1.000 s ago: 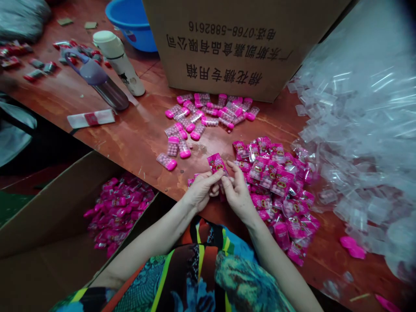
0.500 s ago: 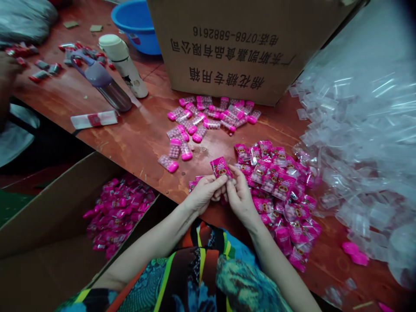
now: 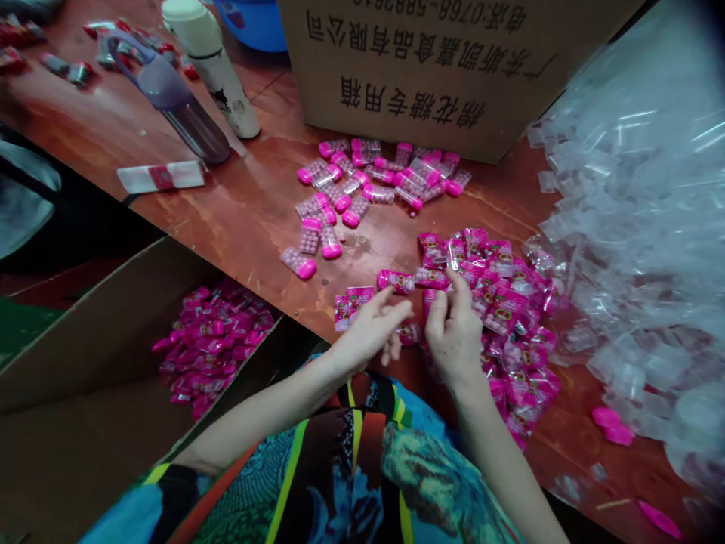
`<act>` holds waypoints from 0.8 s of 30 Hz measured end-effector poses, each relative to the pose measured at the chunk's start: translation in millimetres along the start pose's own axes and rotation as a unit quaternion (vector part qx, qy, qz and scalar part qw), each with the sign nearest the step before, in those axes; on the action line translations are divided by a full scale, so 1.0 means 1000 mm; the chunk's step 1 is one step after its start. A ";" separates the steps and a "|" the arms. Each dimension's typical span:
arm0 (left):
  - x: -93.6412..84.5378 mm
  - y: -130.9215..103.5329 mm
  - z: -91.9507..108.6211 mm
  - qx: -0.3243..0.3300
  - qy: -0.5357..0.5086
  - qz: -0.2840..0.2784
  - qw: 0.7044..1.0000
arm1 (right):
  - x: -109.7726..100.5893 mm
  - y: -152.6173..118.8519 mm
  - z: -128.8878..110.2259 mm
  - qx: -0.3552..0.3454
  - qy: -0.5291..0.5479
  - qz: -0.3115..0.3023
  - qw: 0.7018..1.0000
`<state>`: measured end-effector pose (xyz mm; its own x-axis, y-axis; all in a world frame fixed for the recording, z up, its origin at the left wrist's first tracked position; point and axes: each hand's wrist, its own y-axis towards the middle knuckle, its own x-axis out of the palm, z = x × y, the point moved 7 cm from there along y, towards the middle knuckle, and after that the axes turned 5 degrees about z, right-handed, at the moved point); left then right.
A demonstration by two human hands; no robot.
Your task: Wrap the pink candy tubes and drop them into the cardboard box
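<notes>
My left hand (image 3: pixel 371 332) hovers over the table's front edge with its fingers spread and nothing in it. Its index finger points at a pink candy packet (image 3: pixel 396 281) lying just beyond the fingertip. Two more packets (image 3: pixel 348 302) lie left of that hand. My right hand (image 3: pixel 453 332) reaches into the near-left edge of the pile of pink packets (image 3: pixel 504 302), its fingertips closed on one packet (image 3: pixel 430 278). Clear tubes of pink candy balls with pink caps (image 3: pixel 362 189) lie scattered further back.
A big cardboard box (image 3: pixel 453 68) stands at the back. A heap of clear plastic sleeves (image 3: pixel 634 227) fills the right. Two bottles (image 3: pixel 186 113), (image 3: pixel 212 68) stand at the back left. An open carton (image 3: pixel 84 423) below the table edge holds packed pink packets (image 3: pixel 215 340).
Both hands held one pink packet between them. Now the left hand has let go and opened, a packet lies on the table, and the right hand has moved right to the pile.
</notes>
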<state>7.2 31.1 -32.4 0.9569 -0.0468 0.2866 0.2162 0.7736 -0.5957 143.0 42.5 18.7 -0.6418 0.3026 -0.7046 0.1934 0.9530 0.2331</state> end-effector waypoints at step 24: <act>-0.076 -0.023 0.007 0.291 0.453 0.204 0.818 | 0.091 -0.023 -0.026 -0.200 -0.128 -0.250 0.939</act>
<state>-71.7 21.1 -34.8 0.7344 0.0444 -0.6773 -0.0324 0.9990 0.0304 60.8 48.2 -33.1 -0.3687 -0.1385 -0.9192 -0.4114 0.9110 0.0277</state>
